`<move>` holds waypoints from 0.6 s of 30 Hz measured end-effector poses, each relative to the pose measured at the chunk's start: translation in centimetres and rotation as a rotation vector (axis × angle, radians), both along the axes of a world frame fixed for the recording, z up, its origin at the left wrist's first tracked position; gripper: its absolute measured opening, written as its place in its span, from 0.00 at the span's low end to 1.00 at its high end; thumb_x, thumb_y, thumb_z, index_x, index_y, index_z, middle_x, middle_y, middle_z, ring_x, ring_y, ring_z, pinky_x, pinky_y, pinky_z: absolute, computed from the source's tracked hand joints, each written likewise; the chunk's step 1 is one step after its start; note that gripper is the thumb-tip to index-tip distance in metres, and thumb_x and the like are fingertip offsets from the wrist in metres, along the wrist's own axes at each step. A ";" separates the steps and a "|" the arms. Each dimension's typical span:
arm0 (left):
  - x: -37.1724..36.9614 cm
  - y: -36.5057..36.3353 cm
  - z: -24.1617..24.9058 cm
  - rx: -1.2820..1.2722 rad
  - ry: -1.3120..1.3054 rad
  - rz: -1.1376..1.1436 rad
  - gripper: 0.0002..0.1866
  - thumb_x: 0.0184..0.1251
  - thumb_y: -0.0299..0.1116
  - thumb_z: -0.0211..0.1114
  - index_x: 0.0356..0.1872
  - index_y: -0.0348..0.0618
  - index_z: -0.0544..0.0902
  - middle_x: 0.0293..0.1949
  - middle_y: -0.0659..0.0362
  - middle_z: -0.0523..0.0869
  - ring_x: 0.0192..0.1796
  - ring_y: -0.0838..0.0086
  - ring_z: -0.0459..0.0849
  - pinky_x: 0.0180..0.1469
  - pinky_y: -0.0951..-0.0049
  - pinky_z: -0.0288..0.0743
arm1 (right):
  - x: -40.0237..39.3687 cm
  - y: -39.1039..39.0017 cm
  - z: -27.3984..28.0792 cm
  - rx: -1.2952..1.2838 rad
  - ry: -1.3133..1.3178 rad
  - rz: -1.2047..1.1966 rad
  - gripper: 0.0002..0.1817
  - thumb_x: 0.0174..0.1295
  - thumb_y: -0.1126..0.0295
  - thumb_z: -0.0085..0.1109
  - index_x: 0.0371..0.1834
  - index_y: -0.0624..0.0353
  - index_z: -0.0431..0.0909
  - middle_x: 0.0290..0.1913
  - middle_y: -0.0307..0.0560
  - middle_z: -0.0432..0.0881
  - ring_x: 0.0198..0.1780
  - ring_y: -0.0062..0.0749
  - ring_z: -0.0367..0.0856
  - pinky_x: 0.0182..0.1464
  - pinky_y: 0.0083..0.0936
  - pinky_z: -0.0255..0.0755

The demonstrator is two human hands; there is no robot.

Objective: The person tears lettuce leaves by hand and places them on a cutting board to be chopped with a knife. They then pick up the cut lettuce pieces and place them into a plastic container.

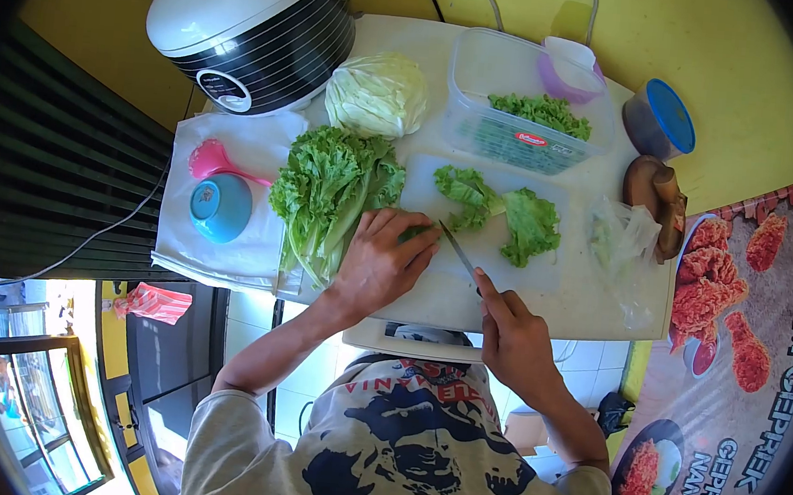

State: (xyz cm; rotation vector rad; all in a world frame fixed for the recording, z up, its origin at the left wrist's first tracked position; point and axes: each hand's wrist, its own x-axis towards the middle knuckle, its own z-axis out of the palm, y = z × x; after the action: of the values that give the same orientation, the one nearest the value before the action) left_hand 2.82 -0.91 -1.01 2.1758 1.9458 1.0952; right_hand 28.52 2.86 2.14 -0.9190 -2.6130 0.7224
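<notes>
The left arm reaches up from the lower left, its forearm slanting to the right and its wrist near the front of the white table (405, 36). The left hand (383, 254) is held palm down, knuckles raised, with the fingers bent and lying close together, pointing right toward the cutting board (537, 277). A bit of green shows beneath them, but whether the thumb and fingertips pinch it I cannot tell. The right arm comes in from the lower right, bent at the elbow, with its forearm angled up and to the left. The right hand (509, 338) is curled round the handle of a knife (458, 249), the index finger stretched forward toward the blade; the remaining fingers are folded in. The blade slants up to the left, its tip just beside the left fingertips. On the board, past the knife, lie 2 lettuce pieces (531, 225), side by side. A leafy lettuce bunch (332, 171) rests just left of the left hand, and a cabbage (377, 95) sits behind it. Cut greens (542, 115) lie inside a clear container (466, 126) beyond the board.
</notes>
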 end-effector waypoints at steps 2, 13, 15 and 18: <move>0.0 -0.1 0.1 0.012 -0.037 0.008 0.11 0.64 0.28 0.78 0.47 0.44 0.93 0.52 0.57 0.89 0.54 0.60 0.86 0.56 0.59 0.79 | -0.1 -0.2 -0.4 -0.008 0.015 -0.001 0.40 0.65 0.80 0.61 0.84 0.55 0.65 0.39 0.51 0.81 0.23 0.45 0.83 0.28 0.41 0.81; -0.1 -0.7 0.1 0.004 -0.069 0.008 0.10 0.63 0.24 0.78 0.45 0.43 0.94 0.49 0.55 0.86 0.52 0.58 0.85 0.54 0.60 0.83 | -0.9 -1.0 -0.4 0.028 -0.077 0.011 0.40 0.67 0.78 0.61 0.85 0.57 0.63 0.40 0.50 0.80 0.24 0.44 0.83 0.27 0.40 0.81; -0.2 -0.6 0.1 0.000 -0.061 0.000 0.10 0.63 0.24 0.78 0.46 0.43 0.94 0.49 0.55 0.86 0.52 0.58 0.85 0.53 0.60 0.83 | -1.2 -1.2 -0.4 0.061 -0.119 0.011 0.41 0.66 0.78 0.61 0.85 0.57 0.63 0.40 0.50 0.79 0.24 0.44 0.82 0.27 0.39 0.81; -0.3 -0.6 0.0 0.005 -0.057 -0.008 0.11 0.63 0.24 0.78 0.46 0.43 0.94 0.48 0.55 0.86 0.52 0.58 0.85 0.53 0.60 0.83 | -2.1 -1.4 -0.6 0.101 -0.132 0.004 0.41 0.64 0.79 0.61 0.85 0.58 0.64 0.39 0.50 0.78 0.23 0.44 0.81 0.26 0.39 0.80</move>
State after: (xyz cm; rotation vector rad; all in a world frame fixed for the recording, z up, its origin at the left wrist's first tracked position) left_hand 2.53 -1.46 -1.01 2.1282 1.9116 1.1490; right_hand 26.43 1.42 1.52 -0.9618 -2.7377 0.5419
